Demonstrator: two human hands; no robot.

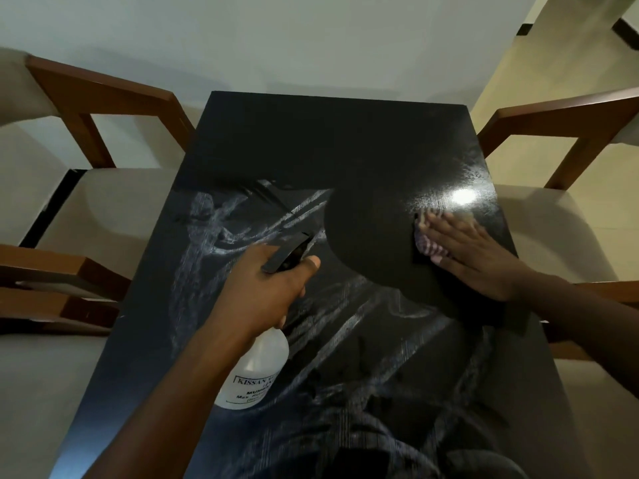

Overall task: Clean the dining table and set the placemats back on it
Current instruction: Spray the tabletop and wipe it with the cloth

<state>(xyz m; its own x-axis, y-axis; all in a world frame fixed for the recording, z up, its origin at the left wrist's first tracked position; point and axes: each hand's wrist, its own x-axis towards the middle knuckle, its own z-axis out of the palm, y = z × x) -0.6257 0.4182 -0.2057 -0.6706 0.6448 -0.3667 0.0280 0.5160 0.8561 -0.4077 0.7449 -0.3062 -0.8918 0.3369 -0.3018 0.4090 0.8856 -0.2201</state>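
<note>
A wooden chair (100,98) stands at the left of a glossy black dining table (328,140), which fills the centre and is streaked with whitish wet smears. The left hand (266,295) grips a white spray bottle (256,371) above the table. The right hand (473,254), fingers straight, presses a cloth (427,243) flat near the table's right edge.

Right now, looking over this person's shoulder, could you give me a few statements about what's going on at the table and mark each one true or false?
1. The left hand holds a spray bottle. True.
2. The right hand is raised in the air, holding nothing. False: it lies flat on a cloth on the table.
3. The table top is plain white. False: it is black, with pale smeared streaks.
4. A wooden-framed chair stands on each side of the table. True: the left chair and the right chair.
</note>
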